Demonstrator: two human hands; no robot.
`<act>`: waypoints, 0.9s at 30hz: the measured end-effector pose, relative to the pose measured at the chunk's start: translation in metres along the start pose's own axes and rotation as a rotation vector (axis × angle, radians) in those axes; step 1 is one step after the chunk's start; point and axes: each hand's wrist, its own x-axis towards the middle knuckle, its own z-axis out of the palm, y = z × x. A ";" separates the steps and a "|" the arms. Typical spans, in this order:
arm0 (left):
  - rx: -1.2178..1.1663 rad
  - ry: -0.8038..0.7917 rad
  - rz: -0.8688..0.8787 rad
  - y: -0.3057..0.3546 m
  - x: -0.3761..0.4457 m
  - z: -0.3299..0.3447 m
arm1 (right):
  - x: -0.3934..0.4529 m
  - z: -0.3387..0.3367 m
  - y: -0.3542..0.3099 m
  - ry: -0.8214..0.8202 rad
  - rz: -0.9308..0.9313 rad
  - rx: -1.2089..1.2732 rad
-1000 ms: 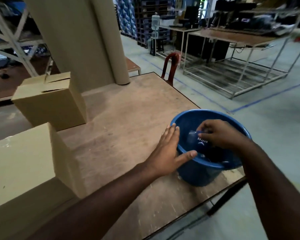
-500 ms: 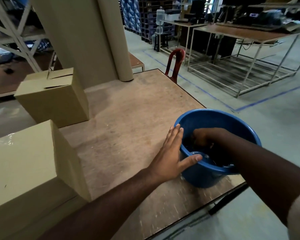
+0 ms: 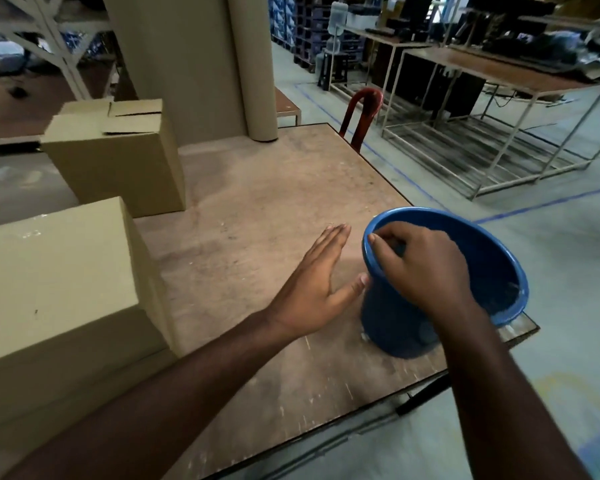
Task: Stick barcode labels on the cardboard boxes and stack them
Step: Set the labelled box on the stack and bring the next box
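Worn wooden tabletop (image 3: pixel 257 209) carries two boxes (image 3: pixel 118 150) at left and a blue bucket (image 3: pixel 492 271) near its right edge; left hand (image 3: pixel 312 289) spread flat beside it, right hand (image 3: pixel 420 268) curled on the rim; metal racks (image 3: pixel 465 150) stand behind

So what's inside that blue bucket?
Mostly bare blue wall shows inside the bucket. The right hand sits curled over the near rim, fingertips inside, hiding what it may hold. The bottom is blurred, so any contents cannot be made out.
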 end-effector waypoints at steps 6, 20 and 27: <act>0.067 0.077 0.038 -0.009 -0.041 -0.062 | -0.025 0.021 -0.066 0.078 -0.126 0.275; 0.636 0.222 -0.539 -0.115 -0.238 -0.300 | -0.076 0.141 -0.318 -0.529 -0.680 0.110; 0.104 0.234 -0.290 -0.181 -0.303 -0.317 | -0.090 0.173 -0.318 -0.212 -0.466 0.086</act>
